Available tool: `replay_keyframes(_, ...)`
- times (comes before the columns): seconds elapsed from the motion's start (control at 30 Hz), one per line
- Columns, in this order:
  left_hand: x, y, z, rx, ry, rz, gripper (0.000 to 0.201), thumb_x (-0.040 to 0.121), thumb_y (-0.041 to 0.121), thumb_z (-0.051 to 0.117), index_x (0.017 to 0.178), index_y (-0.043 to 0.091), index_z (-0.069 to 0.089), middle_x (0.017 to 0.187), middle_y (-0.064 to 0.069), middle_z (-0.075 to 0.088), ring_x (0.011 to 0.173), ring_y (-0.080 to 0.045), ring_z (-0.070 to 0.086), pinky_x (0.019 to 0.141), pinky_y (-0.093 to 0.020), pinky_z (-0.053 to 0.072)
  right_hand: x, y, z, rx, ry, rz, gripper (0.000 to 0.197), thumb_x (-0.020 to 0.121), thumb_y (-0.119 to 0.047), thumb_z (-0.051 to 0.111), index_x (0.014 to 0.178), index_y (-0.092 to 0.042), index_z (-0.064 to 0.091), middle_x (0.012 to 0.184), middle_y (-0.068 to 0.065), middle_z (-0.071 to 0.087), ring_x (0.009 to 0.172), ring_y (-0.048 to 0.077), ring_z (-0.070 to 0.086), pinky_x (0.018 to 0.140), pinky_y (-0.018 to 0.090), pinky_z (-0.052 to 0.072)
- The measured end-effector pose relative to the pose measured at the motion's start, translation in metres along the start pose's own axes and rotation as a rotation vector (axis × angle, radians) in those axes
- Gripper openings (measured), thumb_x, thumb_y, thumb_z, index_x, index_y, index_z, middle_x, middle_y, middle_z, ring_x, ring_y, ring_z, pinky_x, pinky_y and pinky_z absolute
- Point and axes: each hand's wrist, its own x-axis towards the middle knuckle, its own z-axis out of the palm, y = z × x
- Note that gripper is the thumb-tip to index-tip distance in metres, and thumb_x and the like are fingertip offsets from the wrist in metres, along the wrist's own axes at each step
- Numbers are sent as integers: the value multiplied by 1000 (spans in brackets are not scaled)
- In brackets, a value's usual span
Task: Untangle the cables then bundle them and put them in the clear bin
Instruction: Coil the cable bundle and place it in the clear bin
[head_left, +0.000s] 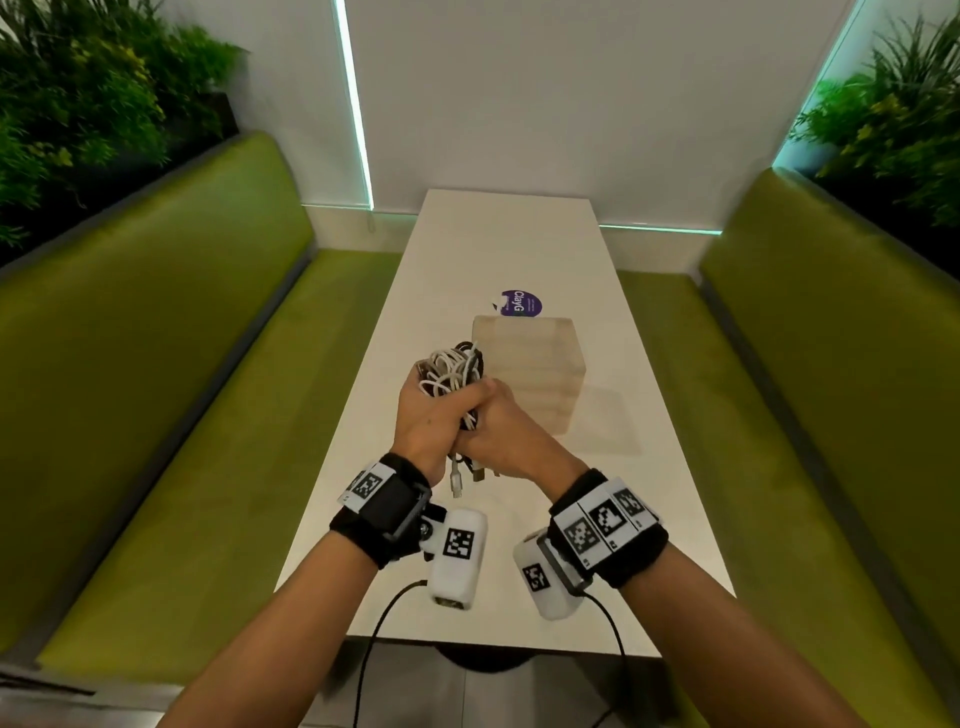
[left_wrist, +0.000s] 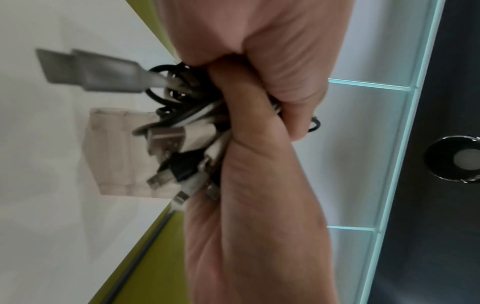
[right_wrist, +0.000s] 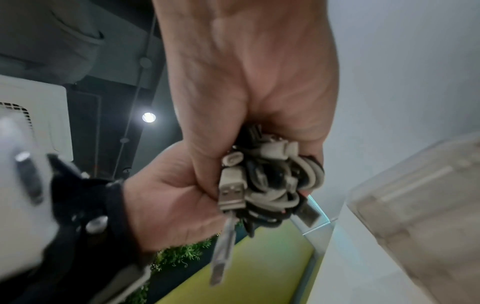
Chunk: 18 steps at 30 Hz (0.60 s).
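Note:
A tangle of white and black cables (head_left: 451, 370) is held above the white table (head_left: 519, 244), just left of the clear bin (head_left: 535, 364). My left hand (head_left: 423, 415) grips the bundle from the left, its fingers curled round the loops. My right hand (head_left: 501, 439) grips the lower part from the right and touches the left hand. Several USB plug ends (head_left: 458, 478) hang below the hands. The left wrist view shows the cables (left_wrist: 182, 139) squeezed between both hands, with the bin (left_wrist: 114, 152) behind. In the right wrist view the cables (right_wrist: 272, 185) bulge out of my right hand (right_wrist: 246, 102).
A purple round sticker (head_left: 521, 303) lies on the table behind the bin. Green padded benches (head_left: 171, 364) run along both sides of the table. Plants (head_left: 78, 104) stand behind each bench. A white wall closes off the table's far end.

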Motion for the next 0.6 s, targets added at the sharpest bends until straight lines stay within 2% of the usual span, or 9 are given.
replay_keyframes(0.03, 4, 0, 0, 23, 11, 18, 37, 70, -1, 77, 101, 3, 58, 97, -23, 68, 89, -33, 69, 80, -45, 58, 0, -1, -4, -25, 12, 39, 68, 75, -34, 68, 136, -22, 40, 129, 10, 40, 120, 25, 46, 99, 37, 47)
replay_keyframes(0.1, 14, 2, -4, 97, 44, 53, 32, 73, -8, 72, 94, 9, 55, 84, -12, 66, 74, -20, 67, 67, -32, 58, 1, 2, -19, -104, -100, 151, 79, 77, -40, 73, 140, -15, 34, 135, 7, 33, 120, 20, 45, 98, 29, 44)
replay_keyframes(0.17, 28, 3, -18, 169, 106, 62, 31, 74, -6, 71, 93, 11, 53, 81, -6, 63, 70, -17, 64, 60, -27, 53, 2, 11, -39, -115, -236, 231, 85, 75, -48, 74, 142, -13, 36, 139, -1, 38, 123, 17, 44, 99, 27, 38)
replay_keyframes(0.2, 36, 2, -27, 205, 141, 59, 31, 74, -5, 72, 93, 11, 53, 82, -6, 63, 72, -19, 63, 60, -26, 51, 5, 15, -47, -87, -251, 249, 80, 77, -46, 74, 141, -14, 39, 137, -2, 42, 123, 16, 43, 98, 25, 35)
replay_keyframes(0.27, 51, -1, -42, 285, 176, 42, 31, 73, -4, 72, 90, 13, 52, 81, -4, 61, 73, -19, 60, 61, -25, 49, 25, 24, -57, -60, -67, 235, 75, 79, -42, 73, 141, -15, 40, 145, 2, 41, 129, 18, 42, 102, 28, 34)
replay_keyframes(0.33, 62, -7, -51, 346, 176, 15, 31, 72, -3, 72, 87, 15, 51, 80, -4, 60, 72, -19, 59, 62, -27, 49, 57, 36, -53, -153, 128, 215, 74, 84, -43, 67, 145, -17, 34, 151, 8, 33, 134, 24, 38, 107, 33, 31)
replay_keyframes(0.4, 68, -12, -54, 376, 156, -5, 32, 70, -1, 73, 90, 13, 53, 83, -6, 62, 74, -21, 61, 69, -34, 54, 82, 43, -42, -288, 141, 229, 73, 89, -49, 57, 149, -24, 24, 156, 10, 22, 134, 30, 38, 107, 41, 35)
replay_keyframes(0.47, 72, -17, -55, 389, 139, -19, 33, 70, 2, 75, 94, 10, 54, 86, -8, 64, 77, -22, 62, 73, -38, 55, 95, 53, -27, -392, 128, 273, 71, 90, -56, 50, 148, -26, 24, 157, 9, 14, 129, 33, 45, 99, 42, 41)
replay_keyframes(0.6, 79, -21, -57, 423, 77, -26, 33, 72, 4, 76, 95, 11, 53, 87, -7, 64, 76, -19, 62, 67, -27, 49, 84, 64, -3, -467, 273, 179, 53, 90, -52, 52, 131, -20, 44, 139, 8, 38, 102, 34, 60, 79, 40, 50)
